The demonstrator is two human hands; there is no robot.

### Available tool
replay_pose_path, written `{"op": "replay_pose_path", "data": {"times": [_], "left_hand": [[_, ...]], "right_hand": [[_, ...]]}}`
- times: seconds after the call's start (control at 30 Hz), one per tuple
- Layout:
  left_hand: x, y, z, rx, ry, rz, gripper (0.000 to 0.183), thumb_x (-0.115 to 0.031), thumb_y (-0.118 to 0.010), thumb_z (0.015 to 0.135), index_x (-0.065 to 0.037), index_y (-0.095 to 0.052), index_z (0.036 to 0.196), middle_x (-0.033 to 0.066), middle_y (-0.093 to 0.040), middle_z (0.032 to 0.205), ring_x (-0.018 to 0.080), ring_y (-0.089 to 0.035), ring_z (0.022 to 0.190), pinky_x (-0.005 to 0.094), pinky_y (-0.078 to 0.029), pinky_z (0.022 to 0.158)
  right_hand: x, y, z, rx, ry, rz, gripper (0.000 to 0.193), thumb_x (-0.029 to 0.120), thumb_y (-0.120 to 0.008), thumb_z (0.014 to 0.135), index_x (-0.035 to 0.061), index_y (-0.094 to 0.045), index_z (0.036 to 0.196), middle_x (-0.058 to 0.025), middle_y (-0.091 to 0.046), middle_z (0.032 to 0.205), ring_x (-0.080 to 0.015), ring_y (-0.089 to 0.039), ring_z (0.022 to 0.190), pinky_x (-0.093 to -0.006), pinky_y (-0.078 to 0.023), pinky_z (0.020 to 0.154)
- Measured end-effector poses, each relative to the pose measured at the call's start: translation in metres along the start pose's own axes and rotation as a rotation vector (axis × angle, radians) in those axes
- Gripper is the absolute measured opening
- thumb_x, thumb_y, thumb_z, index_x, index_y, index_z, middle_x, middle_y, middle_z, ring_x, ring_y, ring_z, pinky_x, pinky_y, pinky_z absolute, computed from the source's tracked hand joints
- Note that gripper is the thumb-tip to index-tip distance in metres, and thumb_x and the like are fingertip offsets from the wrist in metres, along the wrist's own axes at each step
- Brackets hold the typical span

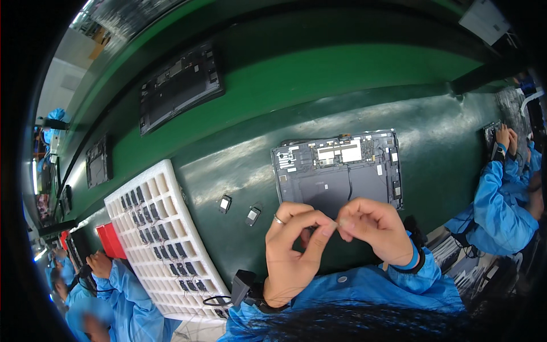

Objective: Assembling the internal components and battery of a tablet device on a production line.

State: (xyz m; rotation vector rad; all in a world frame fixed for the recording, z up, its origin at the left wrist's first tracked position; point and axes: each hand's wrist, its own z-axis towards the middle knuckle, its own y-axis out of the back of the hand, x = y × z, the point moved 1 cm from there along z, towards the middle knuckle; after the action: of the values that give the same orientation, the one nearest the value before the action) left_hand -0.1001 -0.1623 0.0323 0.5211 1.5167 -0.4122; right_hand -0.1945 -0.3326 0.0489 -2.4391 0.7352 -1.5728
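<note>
My left hand (pixel 296 242) and my right hand (pixel 375 229) meet fingertip to fingertip in front of my blue smock. Thumb and forefinger are pinched on each hand; whatever lies between them is too small to make out. Just beyond them is an opened tablet-like device (pixel 319 185), its dark inside facing up, with boards, white labels and a black cable. My hands overlap its near edge in the picture. To the left, two small black modules with pale labels, a nearer one (pixel 253 215) and a farther one (pixel 225 203), lie apart on the green bench.
A white foam tray (pixel 166 166) with rows of small black wired parts stands at left, beside a red bin (pixel 112 240). Similar opened devices (pixel 182 85) sit on the green belt beyond. Co-workers' hands show at left (pixel 99 265) and right (pixel 503 138).
</note>
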Motion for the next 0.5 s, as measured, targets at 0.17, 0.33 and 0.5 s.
{"op": "replay_pose_path", "data": {"times": [0.17,0.33,0.5], "left_hand": [[0.009,0.004,0.020,-0.092,0.083,-0.028,0.008,0.000,-0.075,0.102,0.003,-0.071,0.108,0.0056,-0.060,0.112,0.0121,-0.059,0.094,0.0247,-0.050,0.079],[0.019,0.004,0.032,-0.095,0.082,-0.079,0.009,-0.001,-0.074,0.104,0.003,-0.070,0.111,0.0048,-0.058,0.113,0.0117,-0.058,0.093,0.0248,-0.051,0.079],[0.021,-0.001,0.030,-0.111,0.161,-0.212,0.010,-0.002,-0.072,0.106,0.002,-0.069,0.114,0.0039,-0.058,0.116,0.0106,-0.057,0.092,0.0245,-0.050,0.083]], "right_hand": [[0.024,0.054,0.054,-0.612,0.627,-1.047,0.023,0.020,-0.077,0.101,0.0027,-0.078,0.115,-0.0102,-0.073,0.112,-0.0281,-0.069,0.102,-0.0398,-0.051,0.093],[0.016,0.086,0.092,-0.646,0.694,-1.492,0.020,0.017,-0.077,0.099,0.0045,-0.078,0.115,-0.0101,-0.073,0.119,-0.0308,-0.066,0.110,-0.0425,-0.045,0.104],[0.013,0.079,0.082,-0.527,0.749,-1.157,0.018,0.015,-0.077,0.100,0.0027,-0.074,0.112,-0.0107,-0.074,0.117,-0.0302,-0.068,0.107,-0.0410,-0.047,0.101]]}}
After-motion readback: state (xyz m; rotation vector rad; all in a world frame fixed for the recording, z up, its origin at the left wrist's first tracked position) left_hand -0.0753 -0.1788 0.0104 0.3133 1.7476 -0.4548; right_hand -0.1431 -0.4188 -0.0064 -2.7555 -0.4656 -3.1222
